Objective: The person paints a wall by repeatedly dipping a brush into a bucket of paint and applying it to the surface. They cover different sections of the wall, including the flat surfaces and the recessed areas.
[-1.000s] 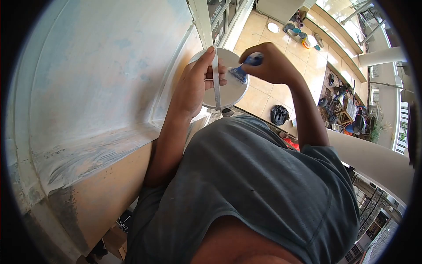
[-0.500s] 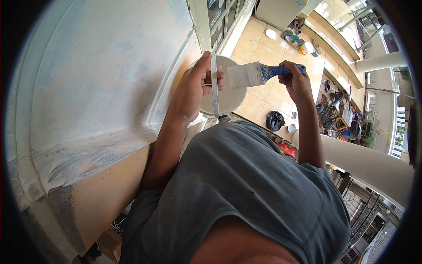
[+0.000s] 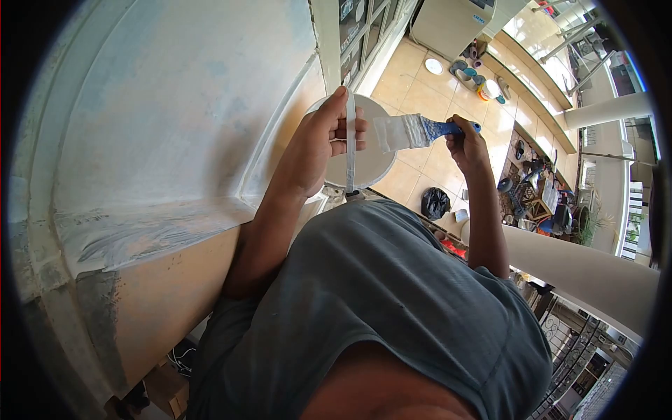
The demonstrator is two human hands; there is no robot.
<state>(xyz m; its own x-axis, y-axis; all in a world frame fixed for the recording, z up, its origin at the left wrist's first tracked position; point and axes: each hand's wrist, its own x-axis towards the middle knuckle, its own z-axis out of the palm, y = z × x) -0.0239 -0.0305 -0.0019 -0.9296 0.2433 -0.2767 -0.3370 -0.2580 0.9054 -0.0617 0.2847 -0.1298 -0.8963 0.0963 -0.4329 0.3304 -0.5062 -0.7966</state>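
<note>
A wide paintbrush (image 3: 402, 134) with a blue handle and white-coated bristles is in my right hand (image 3: 465, 143), its fingers closed round the handle end. The bristles point left and overlap the right side of a round white bucket (image 3: 371, 168) holding pale paint. My left hand (image 3: 315, 143) has its fingers curled round the bucket's flat pale handle (image 3: 351, 164), which spans the bucket from top to bottom in the view. The bristle tips appear just right of my left fingertips.
On the left rises a white-streaked wall panel (image 3: 189, 105) with a ledge (image 3: 140, 234) at its base. Tiled floor (image 3: 413, 91) holds shoes (image 3: 467, 73), a small white-and-yellow pail (image 3: 488, 89) and a black plastic bag (image 3: 435, 203). A white column (image 3: 574, 259) stands at right.
The brush and my right hand sit slightly lower in the view, with the bristles a little farther from the bucket's handle. My left hand keeps its grip as the whole view shifts slightly.
</note>
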